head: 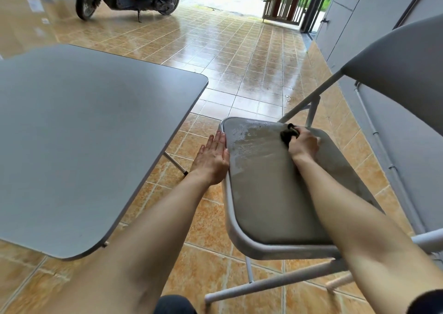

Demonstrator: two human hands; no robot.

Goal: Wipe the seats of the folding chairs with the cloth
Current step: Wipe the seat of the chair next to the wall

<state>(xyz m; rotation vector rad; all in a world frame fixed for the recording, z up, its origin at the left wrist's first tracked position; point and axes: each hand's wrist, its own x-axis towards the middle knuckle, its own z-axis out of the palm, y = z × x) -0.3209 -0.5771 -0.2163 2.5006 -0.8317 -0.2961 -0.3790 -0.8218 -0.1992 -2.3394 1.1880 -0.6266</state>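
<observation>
— Grey folding chair, and its seat is streaked wet at the far end. Where's the cloth?

— Bunched dark in the right hand, fingers curled tight around it, pressed onto the seat's far right corner.

— And the left hand?

— Flat, fingers together, braced against the seat's left rim, probably to stop the chair from sliding on the glossy tiled floor during the rubbing.

— That grey surface on the left?

— Just beside the chair, untouched.

A grey folding chair stands open — a dark bunched cloth at the seat's far, wet-streaked edge.
</observation>
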